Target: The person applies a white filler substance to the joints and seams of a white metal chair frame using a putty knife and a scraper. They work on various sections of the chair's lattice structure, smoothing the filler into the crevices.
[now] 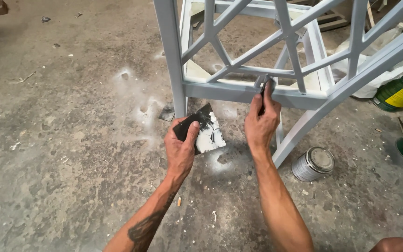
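Observation:
A pale grey-painted lattice frame point(239, 91) of a piece of furniture lies on the concrete floor. My right hand point(262, 122) holds a small dark scraper point(267, 87) and presses it against a joint on the frame's lower rail. My left hand point(181, 145) grips a dark flat board point(206, 129) smeared with white putty, held just below the rail and left of my right hand.
A small silver tin point(313, 163) lies on its side to the right of my right forearm. Green and yellow cans point(399, 93) stand at the right edge. White dust patches and small debris mark the concrete floor point(71, 140).

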